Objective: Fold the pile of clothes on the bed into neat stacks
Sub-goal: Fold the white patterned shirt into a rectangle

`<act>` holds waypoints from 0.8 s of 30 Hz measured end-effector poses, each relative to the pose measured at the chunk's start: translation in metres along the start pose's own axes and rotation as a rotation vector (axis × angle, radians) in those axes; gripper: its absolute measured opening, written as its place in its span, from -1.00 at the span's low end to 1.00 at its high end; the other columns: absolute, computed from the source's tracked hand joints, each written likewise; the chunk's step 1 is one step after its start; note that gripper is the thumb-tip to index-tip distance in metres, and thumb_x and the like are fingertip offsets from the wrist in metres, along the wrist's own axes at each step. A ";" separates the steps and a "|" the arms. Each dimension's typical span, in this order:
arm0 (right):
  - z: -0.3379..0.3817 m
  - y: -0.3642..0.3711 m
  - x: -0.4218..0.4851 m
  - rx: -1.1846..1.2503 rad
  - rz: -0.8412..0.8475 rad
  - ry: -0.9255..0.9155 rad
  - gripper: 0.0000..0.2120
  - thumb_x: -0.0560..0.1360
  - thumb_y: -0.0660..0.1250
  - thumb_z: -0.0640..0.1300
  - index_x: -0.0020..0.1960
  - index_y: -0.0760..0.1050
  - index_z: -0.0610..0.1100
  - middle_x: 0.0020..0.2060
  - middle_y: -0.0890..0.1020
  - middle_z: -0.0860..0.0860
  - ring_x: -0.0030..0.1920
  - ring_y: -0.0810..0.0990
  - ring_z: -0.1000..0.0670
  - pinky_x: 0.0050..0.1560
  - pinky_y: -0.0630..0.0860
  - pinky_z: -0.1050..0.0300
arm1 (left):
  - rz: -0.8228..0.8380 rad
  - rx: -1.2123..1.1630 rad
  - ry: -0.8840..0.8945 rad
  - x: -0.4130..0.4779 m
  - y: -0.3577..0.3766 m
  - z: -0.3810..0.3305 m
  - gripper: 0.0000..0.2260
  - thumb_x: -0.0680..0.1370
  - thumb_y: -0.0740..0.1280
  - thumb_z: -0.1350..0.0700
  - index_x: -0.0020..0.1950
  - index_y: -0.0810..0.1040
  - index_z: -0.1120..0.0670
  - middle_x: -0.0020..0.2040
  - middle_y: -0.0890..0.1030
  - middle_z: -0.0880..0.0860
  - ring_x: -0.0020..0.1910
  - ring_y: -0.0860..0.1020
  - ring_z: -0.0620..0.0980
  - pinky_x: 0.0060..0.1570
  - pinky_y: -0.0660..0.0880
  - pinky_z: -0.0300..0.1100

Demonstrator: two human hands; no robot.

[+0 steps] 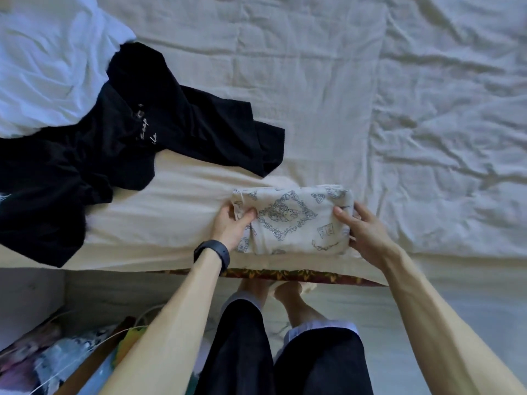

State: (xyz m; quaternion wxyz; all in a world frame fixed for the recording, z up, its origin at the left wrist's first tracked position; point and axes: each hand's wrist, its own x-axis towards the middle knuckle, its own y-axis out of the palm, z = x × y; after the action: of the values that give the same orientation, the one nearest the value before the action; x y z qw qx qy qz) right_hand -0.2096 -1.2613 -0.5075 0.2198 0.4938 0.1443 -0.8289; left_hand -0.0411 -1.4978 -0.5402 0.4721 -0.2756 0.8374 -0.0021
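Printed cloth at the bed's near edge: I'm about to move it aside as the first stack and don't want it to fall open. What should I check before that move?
1. Printed cloth folded into a compact rectangle: ok.
2. Left hand grips its left end, thumb on top: ok.
3. Right hand holds its right end: ok.
4. Bare bed sheet to the right, room for a stack: ok.
5. Underside layers tidy: cannot tell, hidden.
6. Black garment and white garment folded: not ok, both lie crumpled at the left.
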 end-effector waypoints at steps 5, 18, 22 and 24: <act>0.000 -0.001 -0.001 0.052 -0.025 -0.026 -0.78 0.57 0.43 -0.04 0.17 0.60 0.21 0.07 0.73 0.05 0.03 0.73 -0.03 -0.25 0.66 0.04 | 0.058 -0.210 -0.021 0.001 -0.005 -0.004 -0.67 0.54 0.47 0.09 0.27 0.51 0.05 0.19 0.63 -0.01 0.18 0.59 -0.07 0.29 0.47 -0.09; 0.010 -0.139 -0.195 0.281 -0.263 -0.286 -0.78 0.57 0.43 0.00 0.21 0.59 0.09 0.11 0.73 0.00 0.08 0.72 -0.09 -0.13 0.66 0.00 | 0.456 -0.169 0.206 -0.121 0.097 -0.152 -0.62 0.53 0.44 0.14 0.32 0.46 0.06 0.14 0.65 0.18 0.08 0.63 0.19 0.20 0.53 0.25; 0.010 -0.196 -0.291 0.371 -0.338 -0.467 -0.83 0.56 0.42 -0.02 0.15 0.61 0.04 0.05 0.74 -0.06 -0.05 0.74 -0.07 -0.20 0.66 -0.02 | 0.484 -0.130 0.413 -0.219 0.141 -0.216 -0.76 0.52 0.47 0.14 0.12 0.52 -0.04 -0.04 0.70 0.16 -0.20 0.68 0.11 -0.17 0.65 0.06; 0.011 -0.223 -0.342 0.419 -0.393 -0.576 -0.82 0.56 0.42 -0.02 0.16 0.59 0.08 0.03 0.74 -0.02 -0.05 0.75 -0.07 -0.20 0.67 -0.03 | 0.526 -0.133 0.511 -0.274 0.160 -0.245 -0.73 0.48 0.48 0.14 0.13 0.53 0.01 -0.06 0.72 0.15 -0.22 0.69 0.09 -0.23 0.65 0.01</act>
State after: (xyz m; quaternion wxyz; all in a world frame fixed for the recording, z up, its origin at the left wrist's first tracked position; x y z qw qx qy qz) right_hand -0.1888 -0.9987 -0.1961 -0.0168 0.2387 -0.0035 -0.9709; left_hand -0.1985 -1.2980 -0.2301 0.2134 -0.0719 0.9686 0.1050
